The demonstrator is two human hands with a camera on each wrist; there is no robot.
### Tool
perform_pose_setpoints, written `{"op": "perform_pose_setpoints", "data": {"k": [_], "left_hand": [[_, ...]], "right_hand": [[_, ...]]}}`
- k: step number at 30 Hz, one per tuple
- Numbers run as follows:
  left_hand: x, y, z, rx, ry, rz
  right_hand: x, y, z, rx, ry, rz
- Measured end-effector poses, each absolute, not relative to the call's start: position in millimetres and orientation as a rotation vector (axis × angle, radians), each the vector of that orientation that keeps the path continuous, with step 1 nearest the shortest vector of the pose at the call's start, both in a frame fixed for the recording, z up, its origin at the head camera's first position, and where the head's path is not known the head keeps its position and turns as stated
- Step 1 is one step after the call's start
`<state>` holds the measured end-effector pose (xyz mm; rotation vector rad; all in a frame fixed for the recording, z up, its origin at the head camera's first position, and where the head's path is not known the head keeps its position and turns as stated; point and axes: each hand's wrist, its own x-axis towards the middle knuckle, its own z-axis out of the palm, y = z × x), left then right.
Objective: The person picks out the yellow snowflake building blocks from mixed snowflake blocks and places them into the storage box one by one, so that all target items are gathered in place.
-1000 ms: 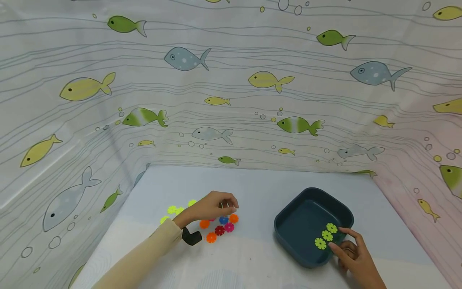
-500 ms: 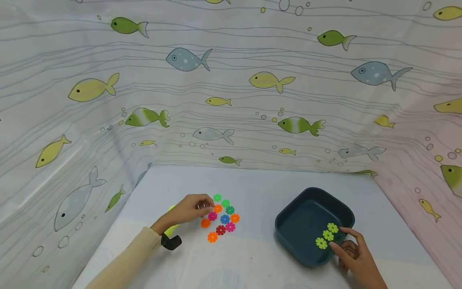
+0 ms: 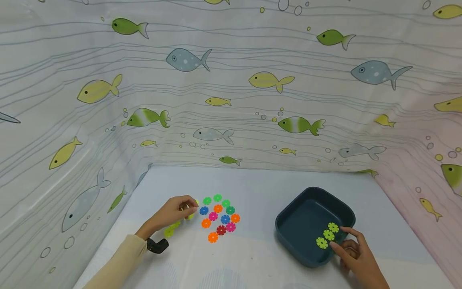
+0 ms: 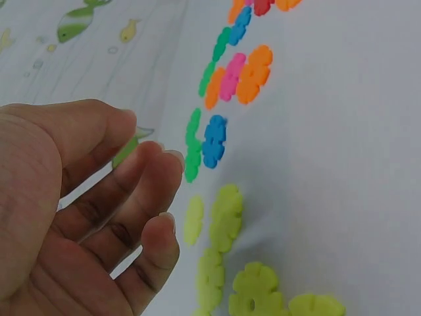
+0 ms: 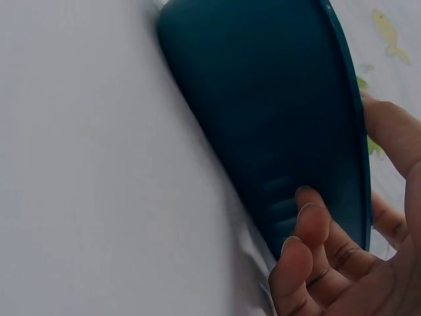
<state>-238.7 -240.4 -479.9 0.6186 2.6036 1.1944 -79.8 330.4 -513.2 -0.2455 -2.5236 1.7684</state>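
Note:
My left hand [image 3: 173, 211] hovers on the left of the table over several yellow-green flower-shaped discs [image 3: 169, 232], partly hiding them. In the left wrist view its fingers bend loosely with nothing between them; the nearest disc [image 4: 227, 217] lies apart from the fingertips. Beside that hand, several discs in orange [image 3: 213, 237], pink, blue [image 3: 203, 210], green and red lie loose. On the right, my right hand [image 3: 357, 257] grips the near right rim of a dark blue square tray [image 3: 301, 220], some fingers against its outer wall [image 5: 263, 99]. Three yellow-green discs [image 3: 328, 235] lie in a row inside the tray.
The white table [image 3: 252, 257] is bounded at the back and sides by a fish-patterned sheet [image 3: 245, 120]. A black band [image 3: 157, 245] sits on my left wrist.
My left hand has moved left, off the coloured discs and over the yellow-green ones; green, blue and orange discs it covered now show. The right hand and tray hold still.

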Motion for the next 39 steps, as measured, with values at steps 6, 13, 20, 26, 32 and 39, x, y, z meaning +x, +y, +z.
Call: {"op": "perform_pose_setpoints", "data": {"k": [6, 13, 20, 26, 32, 39], "left_hand": [[-234, -251, -482, 0.528, 2.595, 1.234], [-230, -266, -483, 0.496, 2.598, 1.263], [-224, -281, -483, 0.485, 2.613, 1.250], [-221, -295, -484, 0.487, 2.619, 1.207], [-217, -310, -486, 0.536, 2.632, 1.149], [-210, -322, -485, 0.560, 2.537, 1.160]], "right_hand": [[-81, 331, -509, -0.258, -2.529, 1.785], [-81, 330, -504, -0.293, -2.563, 1.781], [-81, 332, -500, -0.342, -2.609, 1.785], [-81, 332, -499, -0.328, -2.614, 1.776], [-81, 332, -500, -0.332, -2.622, 1.761], [-82, 332, -502, -0.335, -2.654, 1.731]]}}
